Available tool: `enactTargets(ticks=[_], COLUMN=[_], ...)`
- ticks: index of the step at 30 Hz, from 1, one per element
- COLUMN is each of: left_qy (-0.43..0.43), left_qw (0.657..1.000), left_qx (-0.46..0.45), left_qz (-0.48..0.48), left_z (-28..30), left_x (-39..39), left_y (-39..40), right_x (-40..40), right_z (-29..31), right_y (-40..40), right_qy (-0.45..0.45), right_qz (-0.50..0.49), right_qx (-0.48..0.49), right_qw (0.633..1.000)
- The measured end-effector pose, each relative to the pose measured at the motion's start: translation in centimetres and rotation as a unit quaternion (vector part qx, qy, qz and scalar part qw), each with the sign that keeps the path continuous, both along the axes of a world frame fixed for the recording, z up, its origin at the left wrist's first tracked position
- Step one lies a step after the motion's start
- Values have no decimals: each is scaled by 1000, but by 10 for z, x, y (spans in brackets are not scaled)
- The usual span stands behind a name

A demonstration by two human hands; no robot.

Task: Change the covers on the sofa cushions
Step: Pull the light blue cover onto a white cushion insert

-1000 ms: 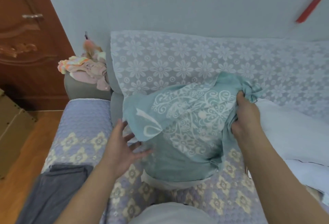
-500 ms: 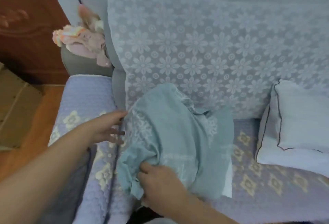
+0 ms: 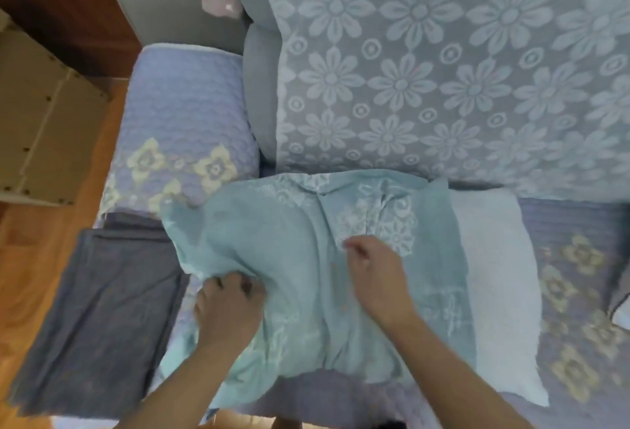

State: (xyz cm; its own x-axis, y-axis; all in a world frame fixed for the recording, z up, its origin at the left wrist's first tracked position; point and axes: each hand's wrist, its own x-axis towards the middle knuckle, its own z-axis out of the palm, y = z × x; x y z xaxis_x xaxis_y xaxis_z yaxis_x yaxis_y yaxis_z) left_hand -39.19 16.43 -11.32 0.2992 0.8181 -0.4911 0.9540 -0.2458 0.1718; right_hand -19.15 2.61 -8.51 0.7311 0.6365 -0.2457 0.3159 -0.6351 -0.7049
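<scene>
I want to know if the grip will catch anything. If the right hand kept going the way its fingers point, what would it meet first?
The right hand points toward the sofa back. It would run along more teal cover, then probably the lace backrest; depth is unclear.

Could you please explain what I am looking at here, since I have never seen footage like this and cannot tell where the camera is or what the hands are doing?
There is no machine here: a person wears one wide-angle camera on the head, looking forward and down, so you see their own two bare arms reaching in from below. They stand over a sofa whose seat has a quilted lilac cover with yellow flowers, and whose back carries a white lace throw. On the seat lies a cushion: its teal cover is partly on, and the white inner pillow sticks out at the right. The left hand grips a bunch of the teal cloth; the right hand pinches it nearer the middle. A folded grey cloth lies at the left.
</scene>
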Motion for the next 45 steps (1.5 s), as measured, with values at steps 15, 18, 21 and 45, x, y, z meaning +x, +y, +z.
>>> enactTargets(ticks=[15,18,21,45], left_qy=[-63,-140,-219,43], left_qw=[986,968,968,977], left_qx=[96,148,120,187], left_qz=[123,147,-38,-89], left_z=[10,23,8,-22], left_x=[107,159,198,42], left_y=[20,10,-16,10], right_x=[130,153,144,44], right_z=[-29,-27,-36,-24], right_y=[-18,-45,-52,-101], right_qy=[13,23,45,168], right_qz=[-90,-115,-83,-308], right_qx=[-209,-252,-261,-194], right_qw=[974,961,961,916])
